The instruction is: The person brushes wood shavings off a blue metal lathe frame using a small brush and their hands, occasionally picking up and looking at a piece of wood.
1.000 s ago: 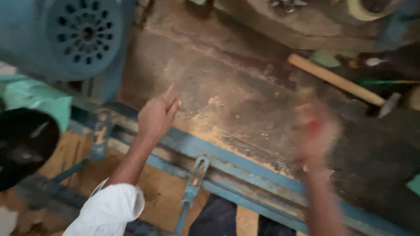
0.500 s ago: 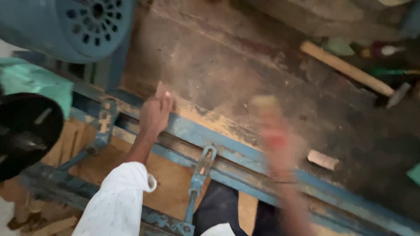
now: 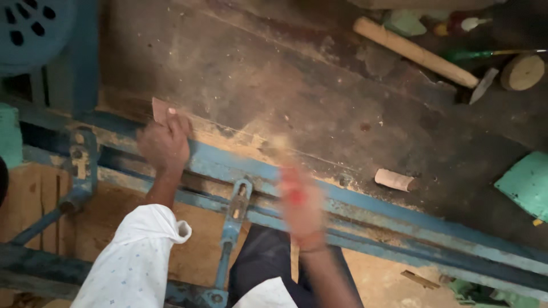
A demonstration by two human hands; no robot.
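Left hand pinches a small flat brown sandpaper-like scrap at its fingertips against the blue metal rail, probably steadying it there, while blurred right hand, grip unreadable, hangs short of short tan wooden dowel.

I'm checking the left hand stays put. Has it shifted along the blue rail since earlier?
Cannot tell: the camera moved. The left hand rests on the blue rail in every picture.

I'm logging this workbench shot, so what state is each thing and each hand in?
Left hand: on the blue rail, grip on a small flat piece.
Right hand: motion-blurred, grip unclear.
Hammer: lying flat on the bench.
Short wooden cylinder: lying on its side.
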